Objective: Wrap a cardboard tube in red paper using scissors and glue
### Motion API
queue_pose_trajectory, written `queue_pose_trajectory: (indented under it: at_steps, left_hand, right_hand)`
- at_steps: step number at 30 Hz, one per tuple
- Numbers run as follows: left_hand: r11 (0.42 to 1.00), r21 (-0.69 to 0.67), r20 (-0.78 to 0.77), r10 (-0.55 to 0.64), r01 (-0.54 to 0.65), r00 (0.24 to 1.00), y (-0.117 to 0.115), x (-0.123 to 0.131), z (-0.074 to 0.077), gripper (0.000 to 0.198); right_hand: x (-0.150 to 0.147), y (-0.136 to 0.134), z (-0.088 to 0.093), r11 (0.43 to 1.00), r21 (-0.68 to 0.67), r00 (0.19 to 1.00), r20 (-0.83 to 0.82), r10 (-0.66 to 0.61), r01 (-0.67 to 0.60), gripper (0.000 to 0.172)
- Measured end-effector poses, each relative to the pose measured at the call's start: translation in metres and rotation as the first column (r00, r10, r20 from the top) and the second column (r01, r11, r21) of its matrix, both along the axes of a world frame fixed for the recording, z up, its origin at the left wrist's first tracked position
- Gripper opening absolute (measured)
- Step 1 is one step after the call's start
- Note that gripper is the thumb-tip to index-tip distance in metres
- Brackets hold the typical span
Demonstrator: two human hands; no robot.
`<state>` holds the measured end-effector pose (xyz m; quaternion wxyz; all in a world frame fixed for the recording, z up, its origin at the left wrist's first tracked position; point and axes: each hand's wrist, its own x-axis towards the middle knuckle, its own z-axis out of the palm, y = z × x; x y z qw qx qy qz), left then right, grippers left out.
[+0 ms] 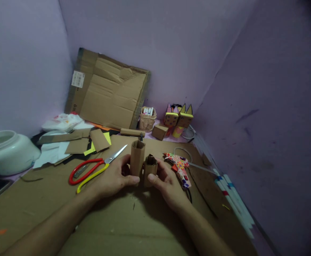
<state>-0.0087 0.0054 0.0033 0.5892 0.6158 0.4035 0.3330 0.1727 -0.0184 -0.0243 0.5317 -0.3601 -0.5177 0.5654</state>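
Note:
Two upright cardboard tubes stand side by side on the cardboard sheet (113, 227) that covers the floor. My left hand (113, 179) wraps its fingers round the taller tube (137, 156), thumb pressed at its base. Fingers and thumb of my right hand (166, 185) close on the shorter tube (150, 169). The tubes touch each other between my hands. Red and yellow scissors (91, 169) lie just left of my left hand. A patterned glue gun (180, 169) lies just right of my right hand.
A flattened cardboard box (110, 90) leans in the wall corner. Near it sit a small basket of markers (147, 117), a small cardboard block (160, 131) and cat-eared paper figures (178, 119). Cardboard scraps and paper (75, 142) lie at left beside a white pot (7, 151). White sticks (235, 202) line the right wall.

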Motion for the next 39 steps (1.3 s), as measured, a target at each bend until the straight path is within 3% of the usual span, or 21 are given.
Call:
queue_pose_trajectory:
  at_steps: [6,15,19,23,27,29,32,34,39]
  left_hand:
    - [0.985,0.088,-0.169,0.158,-0.145,0.973,-0.002,0.007,-0.005,0.046]
    - [0.988,0.138,-0.188,0.096,-0.071,0.977,-0.004,0.007,-0.007,0.036]
    - [0.993,0.054,-0.072,0.108,-0.104,0.992,0.000,0.004,-0.007,0.038]
    - [0.985,0.008,-0.071,0.170,-0.170,0.983,0.003,-0.005,-0.001,0.038]
    - [0.988,-0.095,-0.092,0.114,-0.123,0.989,0.004,-0.010,-0.002,0.036]
    - [0.988,-0.122,-0.033,0.094,-0.097,0.995,0.003,-0.008,-0.003,0.037]
    - [0.995,-0.082,0.051,0.064,-0.060,0.997,0.003,-0.003,-0.003,0.049]
    - [0.999,-0.034,0.025,0.015,-0.014,1.000,0.004,-0.001,-0.003,0.056]
    - [0.993,0.120,-0.105,0.030,-0.018,0.994,0.008,0.002,-0.008,0.045]
  right_hand:
    - [-0.003,0.000,-0.001,1.000,-0.025,1.000,-0.016,0.005,-0.006,0.043]
    - [-0.007,-0.001,0.001,1.000,-0.018,0.999,0.045,0.007,-0.006,0.043]
    - [-0.007,-0.002,0.004,1.000,-0.016,1.000,0.025,0.007,-0.007,0.042]
    - [-0.005,-0.001,0.005,0.998,-0.004,0.998,0.008,-0.056,0.056,0.041]
    - [-0.005,-0.001,0.003,0.999,-0.025,0.999,0.015,-0.038,0.038,0.042]
    - [-0.006,-0.002,0.002,0.999,-0.030,0.999,0.028,-0.019,0.020,0.043]
    - [-0.007,-0.002,0.001,0.999,-0.036,0.999,0.041,-0.028,0.030,0.043]
    - [-0.006,-0.001,0.000,0.999,-0.036,0.999,0.031,-0.031,0.032,0.043]
    - [-0.003,0.006,-0.005,0.997,-0.049,0.999,0.008,-0.054,0.054,0.040]
